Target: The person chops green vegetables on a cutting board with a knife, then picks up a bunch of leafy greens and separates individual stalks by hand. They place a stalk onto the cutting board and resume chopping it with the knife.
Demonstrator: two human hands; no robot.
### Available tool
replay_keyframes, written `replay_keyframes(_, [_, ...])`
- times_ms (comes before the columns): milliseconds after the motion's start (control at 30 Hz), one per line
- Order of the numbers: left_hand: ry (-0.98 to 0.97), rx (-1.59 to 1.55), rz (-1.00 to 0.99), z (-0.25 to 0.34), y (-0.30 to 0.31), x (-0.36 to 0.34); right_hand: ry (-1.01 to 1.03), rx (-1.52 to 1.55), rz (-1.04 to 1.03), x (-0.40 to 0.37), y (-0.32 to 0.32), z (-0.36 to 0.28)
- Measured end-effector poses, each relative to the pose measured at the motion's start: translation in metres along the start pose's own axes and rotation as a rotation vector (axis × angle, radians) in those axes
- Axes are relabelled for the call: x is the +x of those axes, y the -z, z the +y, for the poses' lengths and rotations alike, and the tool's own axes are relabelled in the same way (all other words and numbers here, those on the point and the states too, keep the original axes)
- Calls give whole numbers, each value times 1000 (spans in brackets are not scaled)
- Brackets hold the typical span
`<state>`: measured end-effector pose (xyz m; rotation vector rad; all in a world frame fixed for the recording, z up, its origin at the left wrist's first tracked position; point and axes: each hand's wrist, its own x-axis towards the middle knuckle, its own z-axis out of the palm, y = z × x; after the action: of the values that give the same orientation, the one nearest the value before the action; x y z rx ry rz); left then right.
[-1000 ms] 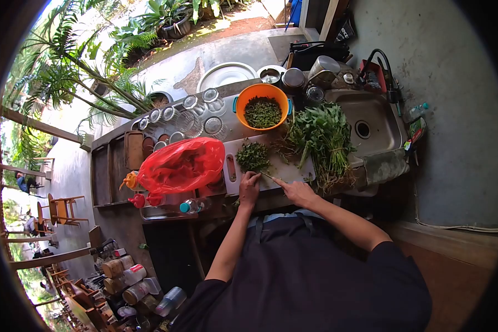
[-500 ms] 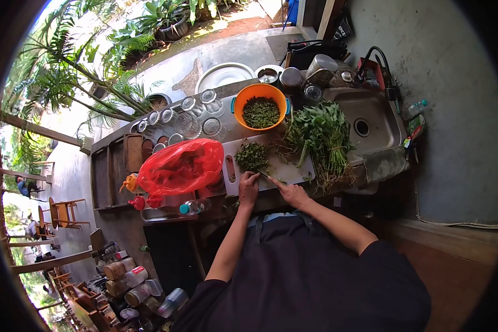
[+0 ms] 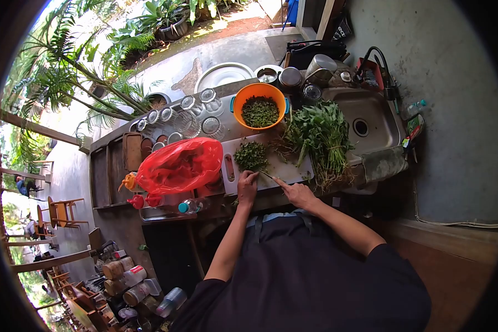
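My right hand point(image 3: 300, 196) is closed around the handle of a knife point(image 3: 278, 180), whose blade points left across the near edge of a white cutting board point(image 3: 231, 185). At the knife's tip, my left hand point(image 3: 247, 189) has its fingers pinched together; what is between them is too small to make out. Just beyond the left fingers lies a pile of chopped greens point(image 3: 251, 156) on the board. Uncut leafy greens with roots point(image 3: 327, 141) lie in a bunch over the board's right end. Behind the board stands an orange basin point(image 3: 239, 117) holding chopped greens.
A red plastic bag point(image 3: 177, 166) sits left of the board, with a bottle with a turquoise cap point(image 3: 191, 206) near the counter's front edge. Several glass jars point(image 3: 212, 126) stand behind the bag. To the right is a metal sink point(image 3: 379, 113).
My right hand has shifted slightly right with the knife, its elbow moving outward. My left hand stays almost in place, still pinched. The greens and basin look the same.
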<state>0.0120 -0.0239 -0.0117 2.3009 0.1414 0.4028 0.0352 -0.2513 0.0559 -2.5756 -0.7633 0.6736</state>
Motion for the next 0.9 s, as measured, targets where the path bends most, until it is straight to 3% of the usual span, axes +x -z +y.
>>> replay_keyframes(333, [18, -16, 0, -1, 0, 0, 30, -56, -85, 4, 29, -17])
replay_keyframes(667, [1, -1, -8, -3, 0, 0, 96, -75, -1, 8, 5, -9])
replay_keyframes(900, [13, 2, 5, -3, 0, 1, 18, -97, 40, 19, -26, -3])
